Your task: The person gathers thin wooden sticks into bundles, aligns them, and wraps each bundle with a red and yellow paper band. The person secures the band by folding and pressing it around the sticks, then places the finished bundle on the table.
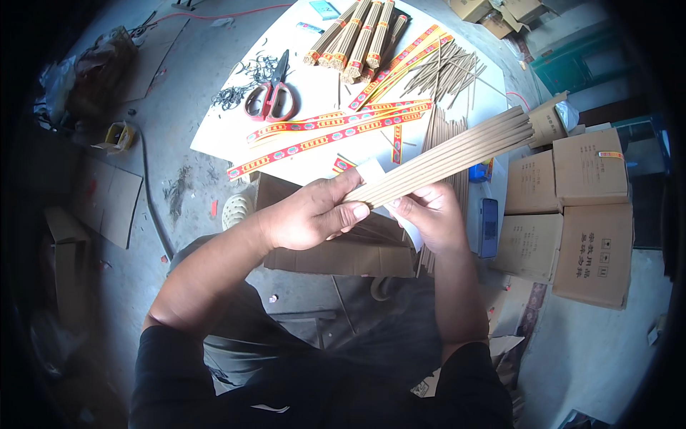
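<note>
A bundle of thin tan incense sticks (pixel 457 151) slants up to the right in front of me. My left hand (pixel 314 213) is closed round its lower left end, thumb on top. Just right of it, my right hand (pixel 432 214) is closed under the bundle, thumb and fingers pinching a white paper strip (pixel 370 171). The strip shows above and below the sticks; the part behind them is hidden. Beneath my hands stands an open cardboard box (pixel 321 259). More loose sticks (pixel 444 132) lie on the white table (pixel 221 132) behind the bundle.
On the table are red-handled scissors (pixel 271 100), red-and-yellow printed strips (pixel 314 145), banded stick bundles (pixel 357 36), scattered sticks (pixel 446 71) and black bands (pixel 232 96). A blue device (pixel 488 227) stands at right, near stacked cartons (pixel 592 247). A dark hose (pixel 148 193) crosses the floor at left.
</note>
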`<action>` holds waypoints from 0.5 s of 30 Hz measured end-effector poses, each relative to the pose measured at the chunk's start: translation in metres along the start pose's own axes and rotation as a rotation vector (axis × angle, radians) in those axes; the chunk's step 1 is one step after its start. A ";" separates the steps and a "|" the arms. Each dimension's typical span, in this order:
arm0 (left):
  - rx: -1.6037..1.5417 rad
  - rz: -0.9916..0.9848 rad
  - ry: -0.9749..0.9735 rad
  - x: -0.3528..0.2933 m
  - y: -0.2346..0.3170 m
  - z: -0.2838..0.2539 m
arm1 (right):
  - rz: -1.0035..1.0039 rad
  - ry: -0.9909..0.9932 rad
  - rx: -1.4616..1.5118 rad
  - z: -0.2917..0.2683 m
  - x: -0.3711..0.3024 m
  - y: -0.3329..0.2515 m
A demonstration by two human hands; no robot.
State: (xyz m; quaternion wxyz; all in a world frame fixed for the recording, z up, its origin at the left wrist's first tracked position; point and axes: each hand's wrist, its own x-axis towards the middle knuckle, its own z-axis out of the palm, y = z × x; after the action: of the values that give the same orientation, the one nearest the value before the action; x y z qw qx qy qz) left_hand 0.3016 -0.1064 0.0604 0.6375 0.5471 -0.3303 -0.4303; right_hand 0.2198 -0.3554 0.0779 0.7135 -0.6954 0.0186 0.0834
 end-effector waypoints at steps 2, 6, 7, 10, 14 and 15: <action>-0.009 -0.026 0.000 0.001 0.003 -0.002 | -0.002 -0.006 -0.014 -0.002 0.000 -0.001; -0.012 -0.040 0.002 0.002 0.004 -0.002 | -0.047 0.009 0.018 0.001 0.001 0.000; -0.014 -0.043 0.002 0.001 0.003 -0.002 | -0.054 0.000 0.026 0.001 0.001 0.000; -0.039 -0.050 -0.002 0.000 0.001 -0.003 | -0.040 -0.009 0.023 0.000 0.002 0.005; -0.079 -0.035 -0.016 0.000 0.001 -0.002 | 0.005 -0.012 0.022 -0.002 0.002 0.003; -0.078 -0.027 -0.021 0.000 0.001 -0.001 | -0.013 -0.016 0.028 -0.001 0.002 0.000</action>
State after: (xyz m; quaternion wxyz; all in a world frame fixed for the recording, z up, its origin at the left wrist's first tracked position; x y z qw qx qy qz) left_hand 0.3026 -0.1057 0.0614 0.6490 0.5218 -0.3126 -0.4569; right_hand 0.2218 -0.3558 0.0775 0.7238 -0.6848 0.0098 0.0839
